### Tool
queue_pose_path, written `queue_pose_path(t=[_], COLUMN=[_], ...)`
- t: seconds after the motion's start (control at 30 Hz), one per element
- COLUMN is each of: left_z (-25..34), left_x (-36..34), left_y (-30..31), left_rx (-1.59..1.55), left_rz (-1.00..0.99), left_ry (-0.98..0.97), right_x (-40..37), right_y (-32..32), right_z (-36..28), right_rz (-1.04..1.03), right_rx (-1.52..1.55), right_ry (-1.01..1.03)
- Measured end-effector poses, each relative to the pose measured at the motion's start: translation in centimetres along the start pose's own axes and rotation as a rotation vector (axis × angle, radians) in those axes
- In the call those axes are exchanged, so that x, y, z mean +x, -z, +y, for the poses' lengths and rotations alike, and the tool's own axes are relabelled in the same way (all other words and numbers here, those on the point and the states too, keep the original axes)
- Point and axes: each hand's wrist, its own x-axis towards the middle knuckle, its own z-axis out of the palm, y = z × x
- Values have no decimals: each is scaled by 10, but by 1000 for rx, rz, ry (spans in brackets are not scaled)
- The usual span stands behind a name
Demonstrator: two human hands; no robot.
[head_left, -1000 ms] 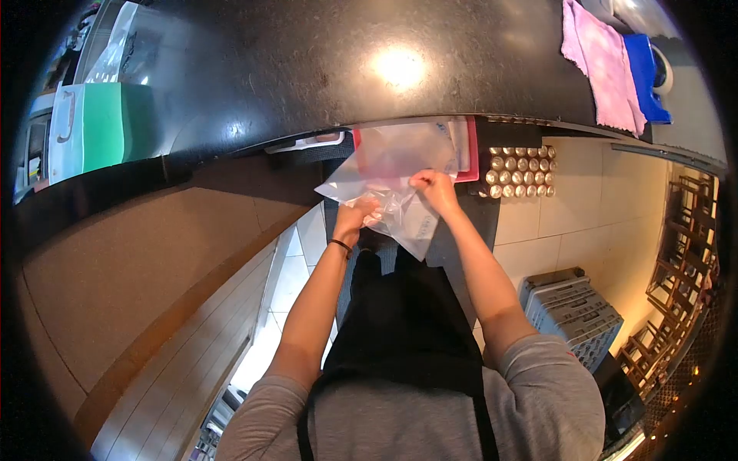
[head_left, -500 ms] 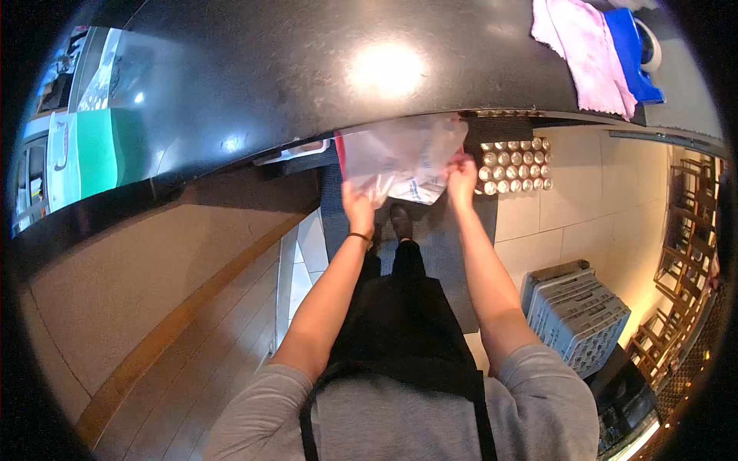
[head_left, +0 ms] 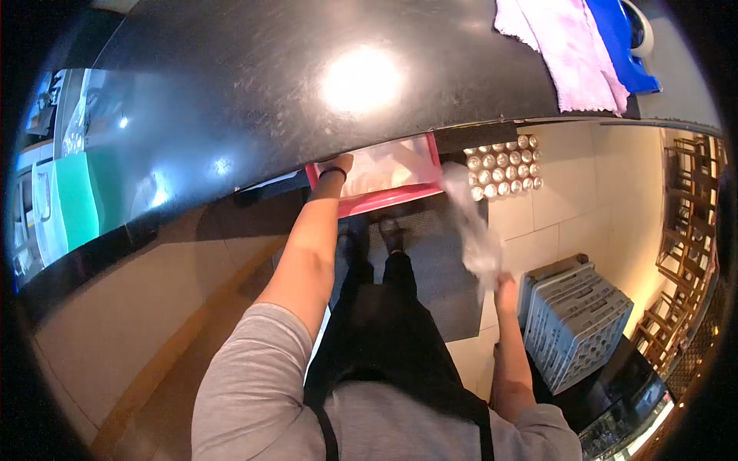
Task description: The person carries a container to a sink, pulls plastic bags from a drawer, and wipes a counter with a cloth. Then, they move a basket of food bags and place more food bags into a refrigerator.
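Observation:
My right hand (head_left: 505, 292) is closed on one end of a clear plastic bag (head_left: 480, 250), which is bunched lengthwise and blurred by motion. The bag trails up from the hand toward a red-rimmed bin (head_left: 388, 200) below the counter edge. Inside the bin lies pale, crumpled, film-like material (head_left: 388, 169). My left hand (head_left: 338, 163), with a dark band at the wrist, reaches over the bin's near left side and into it. Its fingers are mostly hidden there.
A dark counter (head_left: 231, 100) spans the top, with a pink cloth (head_left: 573, 61) and a blue tape dispenser (head_left: 626, 46) on it. Several cans (head_left: 503, 169) stand in rows on the floor to the right. Stacked grey-blue crates (head_left: 576, 323) sit nearer on that side.
The plastic bag, earlier spread between both hands, now trails from my right hand, which moved down and right. My left hand moved up into the red-rimmed bin, now uncovered.

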Motion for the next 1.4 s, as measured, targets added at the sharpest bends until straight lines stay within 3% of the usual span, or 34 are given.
queue_pose_path(t=[0.07, 0.1, 0.17, 0.2, 0.23, 0.27, 0.3, 0.33, 0.37, 0.4, 0.47, 0.53, 0.57, 0.6, 0.67, 0.7, 0.77, 0.8, 0.87, 1.03, 1.1, 1.17, 1.23, 1.4], left_z=[18, 30, 56, 74, 75, 79, 82, 92, 92, 88, 69, 45, 30, 16, -5, -15, -34, -41, -53, -75, -93, -103, -110, -102], left_x=[-7, -17, -62, -96, -126, -151, -170, -202, -219, -237, -256, -258, -264, -272, -293, -305, -328, -338, -357, -389, -402, -405, -405, -397], left_y=[24, 47, 115, 133, 142, 180, 189, 221, 231, 235, 212, 216, 209, 206, 216, 222, 233, 239, 249, 270, 263, 271, 275, 297], left_rx=[-75, -147, -344, -295, -240, -530, -621, -491, -542, -601, -832, -880, -879, -849, -990, -988, -874, -871, -798, -752, -724, -716, -696, -761], left_rz=[-46, -93, -91, -1, 38, -277, -486, -385, -477, -520, -449, -468, -331, -354, -262, -254, -292, -284, -380, -352, -322, -317, -294, -246], left_ry=[67, 139, 153, 206, 7, -109, -332, -476, -561, -550, -307, -13, -25, 96, 131, 133, 208, 208, 329, 358, 338, 351, 396, 346], right_x=[-47, -48, -52, -42, -25, -15, -2, 15, 29, 41, 64, 89, 100, 113, 144, 153, 164, 164, 161, 166, 143, 121, 84, 7], right_y=[-40, -40, -38, -31, -35, -28, -46, -19, -5, 5, 20, -2, 8, 19, -7, 3, 41, 52, 68, 44, 47, 35, 42, 62], right_z=[84, 79, 45, 4, -31, -74, -104, -160, -195, -222, -266, -290, -307, -324, -347, -364, -399, -408, -421, -405, -396, -364, -346, -313], right_rz=[-394, -395, -406, -370, -444, -375, -447, -425, -482, -536, -536, -681, -629, -575, -405, -410, -355, -361, -372, -435, -387, -523, -467, -551], right_rx=[-519, -515, -244, -58, 17, 92, 19, 155, 422, 692, 791, 1312, 1370, 1422, 1810, 1811, 2236, 2239, 2254, 2207, 2188, 2158, 2027, 1846], right_ry=[9, 10, 103, 84, 53, 174, 148, 282, 335, 386, 587, 366, 256, 147, -87, -80, -191, -183, -398, -289, -376, -236, -312, -425])
